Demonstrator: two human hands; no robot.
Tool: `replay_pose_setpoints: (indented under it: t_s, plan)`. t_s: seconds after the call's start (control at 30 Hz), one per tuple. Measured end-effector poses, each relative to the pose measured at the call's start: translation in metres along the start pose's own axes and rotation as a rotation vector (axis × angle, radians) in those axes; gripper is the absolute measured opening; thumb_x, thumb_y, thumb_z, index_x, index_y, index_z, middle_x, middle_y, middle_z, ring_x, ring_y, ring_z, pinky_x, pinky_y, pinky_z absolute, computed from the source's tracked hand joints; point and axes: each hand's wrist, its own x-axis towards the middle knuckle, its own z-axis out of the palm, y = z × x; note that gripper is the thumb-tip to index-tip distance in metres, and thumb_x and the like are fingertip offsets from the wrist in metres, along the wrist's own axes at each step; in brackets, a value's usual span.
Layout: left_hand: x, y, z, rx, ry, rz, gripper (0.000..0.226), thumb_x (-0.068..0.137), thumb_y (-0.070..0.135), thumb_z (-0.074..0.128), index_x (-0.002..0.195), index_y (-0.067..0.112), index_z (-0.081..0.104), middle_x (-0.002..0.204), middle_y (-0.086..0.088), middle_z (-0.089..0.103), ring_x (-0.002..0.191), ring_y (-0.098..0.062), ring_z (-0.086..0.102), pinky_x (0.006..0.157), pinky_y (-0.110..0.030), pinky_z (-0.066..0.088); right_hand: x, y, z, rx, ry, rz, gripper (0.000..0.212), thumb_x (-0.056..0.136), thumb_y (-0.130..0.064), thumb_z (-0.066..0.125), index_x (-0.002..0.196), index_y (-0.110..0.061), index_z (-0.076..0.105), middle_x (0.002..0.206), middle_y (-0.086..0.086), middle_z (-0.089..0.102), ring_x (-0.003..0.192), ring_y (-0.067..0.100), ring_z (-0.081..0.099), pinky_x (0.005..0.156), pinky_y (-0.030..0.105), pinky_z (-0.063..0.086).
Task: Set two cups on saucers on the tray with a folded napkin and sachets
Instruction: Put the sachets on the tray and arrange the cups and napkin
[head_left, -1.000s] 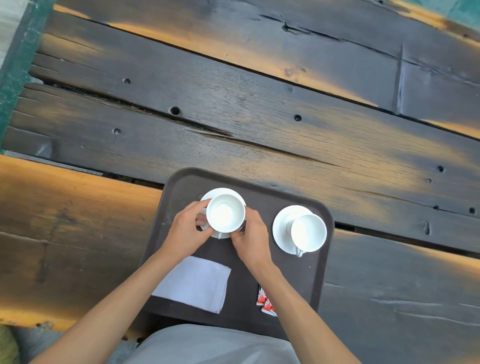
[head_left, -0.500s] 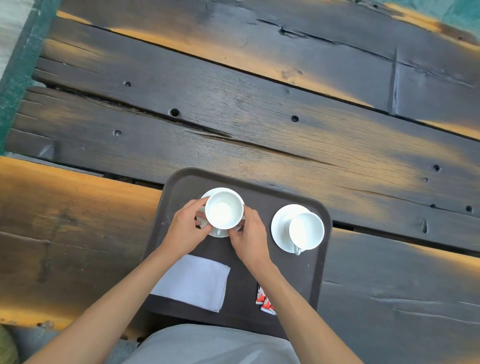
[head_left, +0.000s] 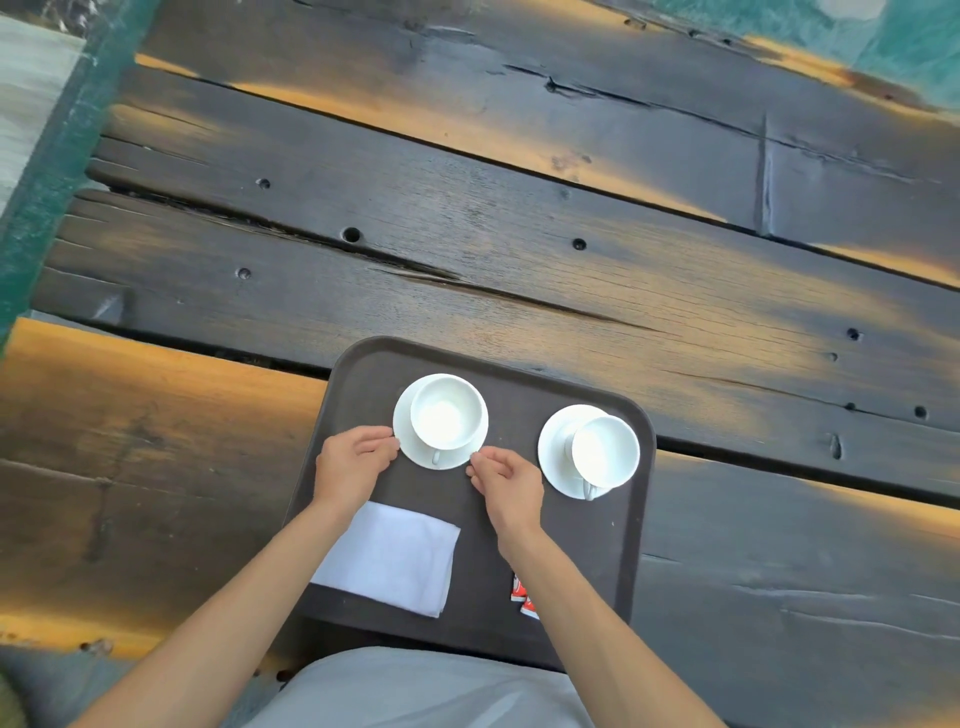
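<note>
A dark brown tray (head_left: 519, 384) lies on the wooden table. On its left half a white cup (head_left: 448, 411) stands on a white saucer (head_left: 405, 441), handle toward me. My left hand (head_left: 353, 462) touches that saucer's left rim with its fingertips. My right hand (head_left: 506, 486) touches the saucer's lower right rim. A second white cup (head_left: 605, 451) sits on its saucer (head_left: 553, 441) at the tray's right. A folded white napkin (head_left: 395, 561) lies at the tray's near left. Red-and-white sachets (head_left: 522, 597) peek out beside my right forearm, partly hidden.
The table is made of dark weathered planks (head_left: 519, 234) with gaps and holes. A green painted edge (head_left: 57, 156) runs along the far left. My grey clothing (head_left: 415, 691) is at the bottom, against the tray's near edge.
Both hands have come off the left cup and dropped to the rim of its saucer. The cup now stands free on the saucer.
</note>
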Motion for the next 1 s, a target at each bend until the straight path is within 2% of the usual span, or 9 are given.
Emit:
replay_pose_setpoints:
  t_s: [0.13, 0.27, 0.53, 0.87, 1.0]
  plan:
    - [-0.001, -0.003, 0.009, -0.079, 0.081, -0.03, 0.016, 0.082, 0.015, 0.081, 0.09, 0.028, 0.076, 0.093, 0.002, 0.079, 0.095, -0.017, 0.074, 0.087, -0.033, 0.059, -0.002, 0.001, 0.006, 0.032, 0.051, 0.009, 0.005, 0.087, -0.022, 0.075, 0.088, -0.02, 0.079, 0.076, -0.004, 0.079, 0.073, 0.004, 0.072, 0.079, 0.022, 0.057]
    - [-0.001, -0.006, 0.011, -0.087, 0.109, -0.045, 0.016, 0.083, 0.016, 0.081, 0.097, 0.023, 0.079, 0.092, 0.006, 0.079, 0.092, -0.012, 0.073, 0.088, -0.037, 0.06, -0.005, 0.004, 0.009, 0.075, 0.099, 0.006, 0.004, 0.087, -0.021, 0.075, 0.086, -0.021, 0.079, 0.076, -0.005, 0.079, 0.068, -0.001, 0.071, 0.07, 0.015, 0.051]
    - [-0.003, -0.008, 0.013, -0.08, 0.138, -0.022, 0.018, 0.082, 0.015, 0.081, 0.1, 0.02, 0.08, 0.09, 0.008, 0.079, 0.09, -0.009, 0.074, 0.09, -0.036, 0.059, -0.003, 0.009, 0.013, 0.107, 0.134, -0.027, 0.006, 0.089, -0.014, 0.076, 0.089, -0.019, 0.079, 0.077, -0.008, 0.079, 0.073, 0.004, 0.074, 0.076, 0.017, 0.056]
    - [-0.002, -0.009, 0.013, -0.087, 0.141, -0.028, 0.019, 0.083, 0.019, 0.081, 0.102, 0.023, 0.08, 0.091, 0.012, 0.078, 0.093, -0.01, 0.073, 0.092, -0.039, 0.059, -0.001, 0.017, 0.016, 0.114, 0.154, -0.071, 0.008, 0.089, -0.018, 0.076, 0.094, -0.02, 0.081, 0.081, -0.009, 0.08, 0.074, 0.003, 0.074, 0.082, 0.022, 0.058]
    - [-0.003, -0.006, 0.006, -0.088, 0.059, -0.009, 0.02, 0.086, 0.014, 0.078, 0.105, 0.019, 0.079, 0.095, 0.008, 0.079, 0.092, -0.009, 0.073, 0.094, -0.038, 0.059, -0.003, 0.015, 0.013, 0.103, 0.115, -0.092, 0.007, 0.091, -0.017, 0.074, 0.093, -0.018, 0.081, 0.081, -0.003, 0.08, 0.075, 0.005, 0.073, 0.087, 0.027, 0.06]
